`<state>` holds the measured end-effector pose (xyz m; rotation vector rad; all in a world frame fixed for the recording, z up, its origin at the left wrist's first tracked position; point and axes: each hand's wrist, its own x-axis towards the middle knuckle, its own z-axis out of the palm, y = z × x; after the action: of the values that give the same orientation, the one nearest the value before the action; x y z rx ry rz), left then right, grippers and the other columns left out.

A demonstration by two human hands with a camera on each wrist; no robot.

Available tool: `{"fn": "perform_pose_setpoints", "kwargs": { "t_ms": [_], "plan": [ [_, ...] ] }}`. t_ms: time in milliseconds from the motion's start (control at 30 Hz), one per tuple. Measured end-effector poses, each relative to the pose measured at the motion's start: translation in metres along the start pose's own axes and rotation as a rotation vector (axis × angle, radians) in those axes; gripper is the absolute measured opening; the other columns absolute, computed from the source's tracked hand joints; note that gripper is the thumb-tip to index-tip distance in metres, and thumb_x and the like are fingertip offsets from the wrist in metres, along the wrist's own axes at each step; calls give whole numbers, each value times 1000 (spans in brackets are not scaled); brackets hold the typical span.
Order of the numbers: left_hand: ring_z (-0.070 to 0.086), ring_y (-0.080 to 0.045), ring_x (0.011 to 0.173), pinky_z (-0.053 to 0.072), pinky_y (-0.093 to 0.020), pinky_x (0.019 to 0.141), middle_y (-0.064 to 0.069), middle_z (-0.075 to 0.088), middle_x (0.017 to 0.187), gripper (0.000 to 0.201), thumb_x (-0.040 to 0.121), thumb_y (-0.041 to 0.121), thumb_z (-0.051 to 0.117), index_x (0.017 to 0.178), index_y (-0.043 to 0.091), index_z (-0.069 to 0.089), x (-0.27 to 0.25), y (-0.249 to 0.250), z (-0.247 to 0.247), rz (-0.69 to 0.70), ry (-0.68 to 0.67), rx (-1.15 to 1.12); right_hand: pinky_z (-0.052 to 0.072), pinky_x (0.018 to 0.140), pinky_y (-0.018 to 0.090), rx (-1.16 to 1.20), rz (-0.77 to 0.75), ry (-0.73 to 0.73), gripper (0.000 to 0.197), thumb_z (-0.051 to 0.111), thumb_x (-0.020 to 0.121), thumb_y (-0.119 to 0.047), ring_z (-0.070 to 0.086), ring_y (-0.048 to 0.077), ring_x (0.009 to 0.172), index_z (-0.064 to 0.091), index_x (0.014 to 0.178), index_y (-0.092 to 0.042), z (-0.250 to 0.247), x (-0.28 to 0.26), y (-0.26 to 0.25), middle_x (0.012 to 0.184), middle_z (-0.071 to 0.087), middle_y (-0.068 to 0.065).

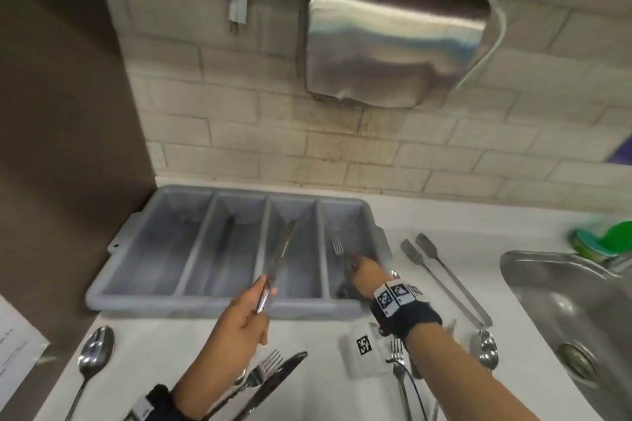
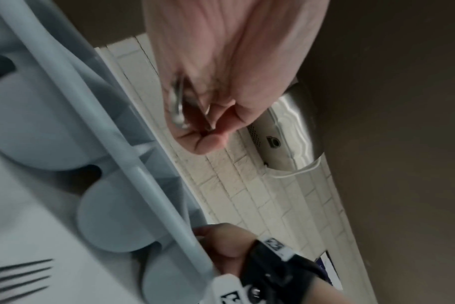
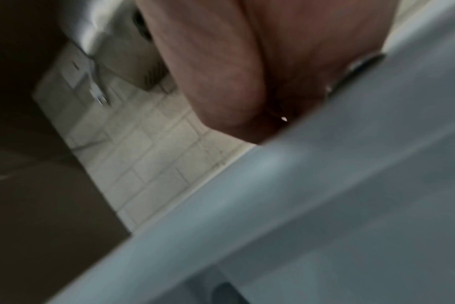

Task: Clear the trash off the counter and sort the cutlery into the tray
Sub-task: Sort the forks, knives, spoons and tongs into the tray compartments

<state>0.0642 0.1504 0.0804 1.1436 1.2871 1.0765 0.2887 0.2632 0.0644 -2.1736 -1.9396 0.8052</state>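
The left hand (image 1: 248, 312) grips a table knife (image 1: 278, 258) by its handle, fingers and thumb curled round it; the knife's long axis runs from the hand up and away toward the wall, blade tip farthest out, slanting over the third compartment from the left of the grey cutlery tray (image 1: 136, 301). The right hand (image 1: 366, 275) reaches into the rightmost compartment and pinches the handle of a fork (image 1: 338, 246), whose tines point away toward the wall, its length roughly along the compartment. The tray sits on the white bench (image 1: 178, 345) against the tiled wall, its four compartments running front to back. In front of the tray lie a spoon (image 1: 92, 357) at the left, bowl toward the tray, and a fork and knife (image 1: 273, 376) side by side under the left forearm, tips angled up and right. Right of the tray two long-handled utensils (image 1: 444, 283) lie diagonally beside the sink (image 1: 533, 270).
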Motion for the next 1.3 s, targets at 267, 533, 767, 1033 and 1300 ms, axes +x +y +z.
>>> {"fn": "perform_pose_setpoints", "kwargs": {
  "t_ms": [267, 533, 767, 1033, 1300],
  "plan": [
    [60, -11, 76, 50, -22, 55, 1, 52, 100, 57, 91, -9, 35, 132, 31, 33, 49, 15, 36, -87, -18, 79, 45, 92, 31, 2, -13, -89, 32, 45, 91, -8, 56, 33, 115, 57, 120, 0, 17, 20, -2, 125, 60, 19],
    [58, -40, 102, 50, -34, 92, -31, 60, 107, 35, 82, -10, 41, 115, -10, 52, 128, -9, 60, -119, -22, 757, 42, 104, 40, 116, -158, 472, 34, 56, 81, -8, 51, 25, 118, 64, 112, -18, 29, -103, 67, 129, 56, 6],
    [55, -44, 109, 45, -41, 91, -35, 58, 118, 27, 83, -10, 44, 105, -16, 57, 136, -25, 68, -170, -164, 970, 54, 78, 38, 85, 186, 509, 27, 71, 71, -10, 62, 28, 91, 69, 97, -19, 65, -176, 143, 106, 63, 6],
    [54, -40, 112, 44, -42, 103, -25, 58, 123, 34, 80, -7, 45, 105, 0, 66, 117, -25, 76, 241, 71, 832, 44, 104, 42, 382, 529, 362, 79, 72, 74, -38, 51, 28, 121, 35, 138, -10, 63, -181, 160, 129, 55, 10],
    [47, -12, 100, 40, -20, 93, -1, 61, 102, 36, 80, -12, 43, 76, 8, 72, 55, -20, 64, 472, 1, 687, 53, 81, 38, 277, 571, 229, 56, 70, 65, -47, 62, 29, 93, 51, 105, -14, 66, -169, 155, 101, 63, 7]
  ]
}}
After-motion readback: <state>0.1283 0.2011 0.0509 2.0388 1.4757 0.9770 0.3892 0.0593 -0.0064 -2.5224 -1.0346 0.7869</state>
